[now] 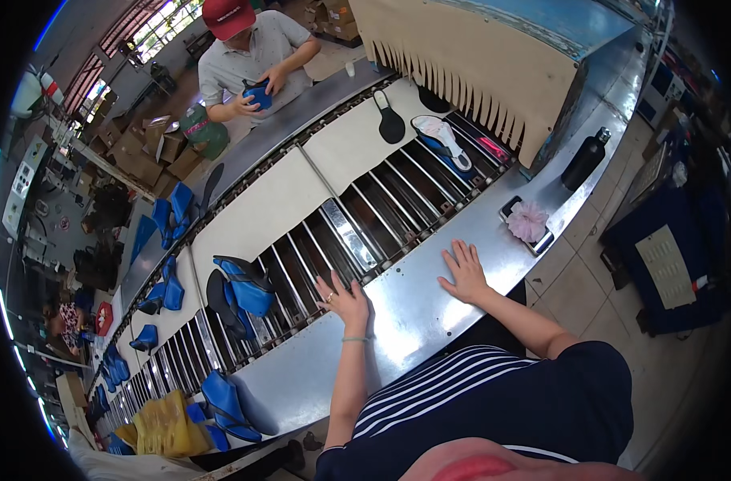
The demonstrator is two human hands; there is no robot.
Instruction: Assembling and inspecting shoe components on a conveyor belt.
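Metal ledge (409,313) (bare between hands (467,279)), conveyor (348,234) along edge

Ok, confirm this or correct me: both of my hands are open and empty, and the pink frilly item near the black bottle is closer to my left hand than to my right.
One thing is wrong: the pink frilly item near the black bottle is closer to your right hand than to your left hand, as the head view shows. The rest stands.
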